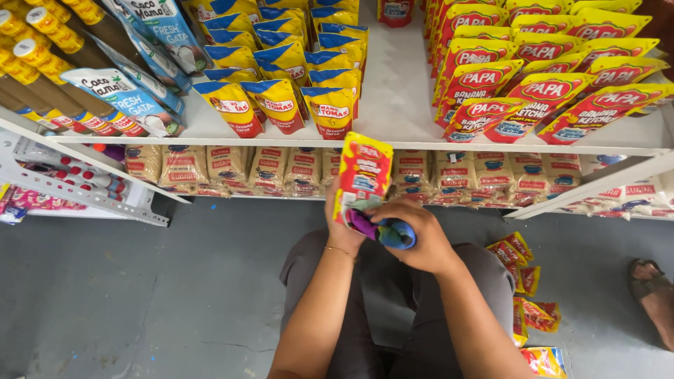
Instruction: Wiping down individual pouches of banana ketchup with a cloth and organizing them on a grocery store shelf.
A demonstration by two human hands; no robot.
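Judging by its look, the yellow-and-red pouch [363,175] is light, soft and slippery; it is grasped low by the left hand [342,226], while a cloth [382,229] is clenched against it in the right hand [418,242].

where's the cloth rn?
Head view, centre: the multicoloured cloth is bunched under the right hand, pressed against the bottom of the red-and-yellow pouch held by the left hand, just below the white shelf edge.
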